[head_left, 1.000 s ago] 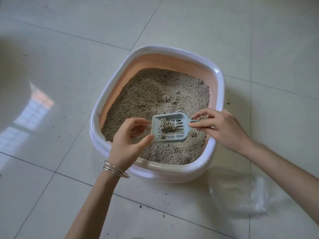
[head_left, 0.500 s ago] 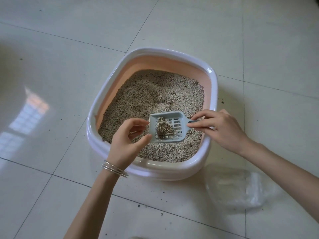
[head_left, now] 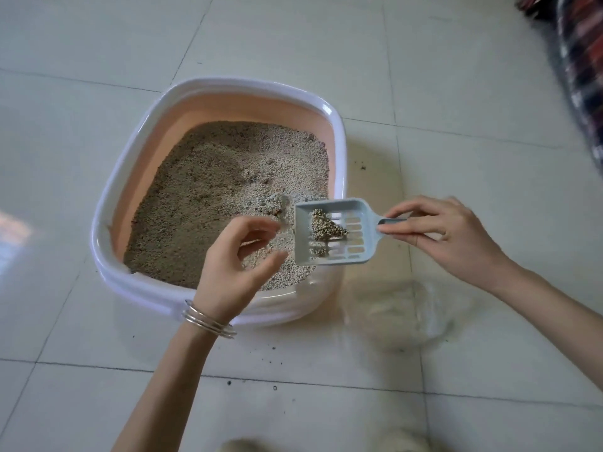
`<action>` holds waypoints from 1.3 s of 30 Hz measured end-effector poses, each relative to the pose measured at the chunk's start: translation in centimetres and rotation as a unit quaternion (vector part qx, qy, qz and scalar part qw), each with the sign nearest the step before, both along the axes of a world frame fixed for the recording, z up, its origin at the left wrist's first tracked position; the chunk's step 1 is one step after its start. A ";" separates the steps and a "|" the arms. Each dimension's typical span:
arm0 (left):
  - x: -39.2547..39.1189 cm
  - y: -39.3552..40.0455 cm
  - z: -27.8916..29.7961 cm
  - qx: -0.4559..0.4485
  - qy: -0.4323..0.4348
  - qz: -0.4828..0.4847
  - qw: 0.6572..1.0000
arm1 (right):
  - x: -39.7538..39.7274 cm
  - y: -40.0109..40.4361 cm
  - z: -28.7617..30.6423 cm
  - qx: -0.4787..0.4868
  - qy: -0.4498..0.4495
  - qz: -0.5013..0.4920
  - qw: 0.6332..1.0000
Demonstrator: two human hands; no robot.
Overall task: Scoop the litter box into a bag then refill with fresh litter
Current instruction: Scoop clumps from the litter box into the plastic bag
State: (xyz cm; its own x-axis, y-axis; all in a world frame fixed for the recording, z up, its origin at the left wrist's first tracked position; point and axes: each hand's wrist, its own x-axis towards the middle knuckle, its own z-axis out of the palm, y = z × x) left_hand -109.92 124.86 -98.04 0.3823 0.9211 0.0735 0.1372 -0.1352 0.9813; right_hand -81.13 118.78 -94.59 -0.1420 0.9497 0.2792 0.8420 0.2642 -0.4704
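Your scoop [head_left: 336,231] has slid right toward the box [head_left: 339,138] edge, right hand [head_left: 447,236] pinching its handle, clump aboard, left hand [head_left: 235,265] loose and empty, so the bag [head_left: 408,311] is probably next.

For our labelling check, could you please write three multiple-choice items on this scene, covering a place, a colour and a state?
1. Where does the clear bag lie?
A. on the floor right of the box
B. inside the box
C. in the left hand

2. What colour is the inner wall of the box?
A. green
B. peach
C. black

3. What does the scoop carry?
A. nothing
B. water
C. a clump

Key: 1 A, it lies flat on the tiles beside the box; 2 B, peach under a white rim; 3 C, the clump sits on the slots, with the right hand pinching the handle.
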 end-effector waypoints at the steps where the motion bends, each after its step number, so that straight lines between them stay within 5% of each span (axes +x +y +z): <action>1: 0.8 -0.3 0.2 0.003 -0.008 -0.017 1.000 | 0.7 -1.2 0.3 -0.001 -0.009 -0.003 1.000; 11: 8.5 -4.6 -1.0 0.045 0.012 -0.167 0.985 | 5.5 -11.0 -1.5 -0.059 -0.066 -0.068 0.994; 19: 11.0 -7.2 -5.2 0.084 0.116 -0.205 0.968 | 6.2 -12.7 -6.0 -0.087 -0.099 -0.113 0.985; 31: 11.8 -7.2 -8.5 0.016 0.212 -0.213 0.954 | 7.0 -12.6 -7.2 0.074 -0.303 -0.027 0.950; 39: 11.6 -7.0 -9.0 0.035 0.250 -0.236 0.938 | 7.2 -12.3 -6.9 0.119 -0.355 -0.021 0.927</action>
State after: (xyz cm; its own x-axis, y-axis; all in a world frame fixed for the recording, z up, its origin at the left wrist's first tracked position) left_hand -98.28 117.88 -107.01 0.7496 0.6400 -0.1688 0.4860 -0.3590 0.7968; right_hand -73.98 106.51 -101.50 -0.3349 0.8818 0.3322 0.9287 0.2492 0.2747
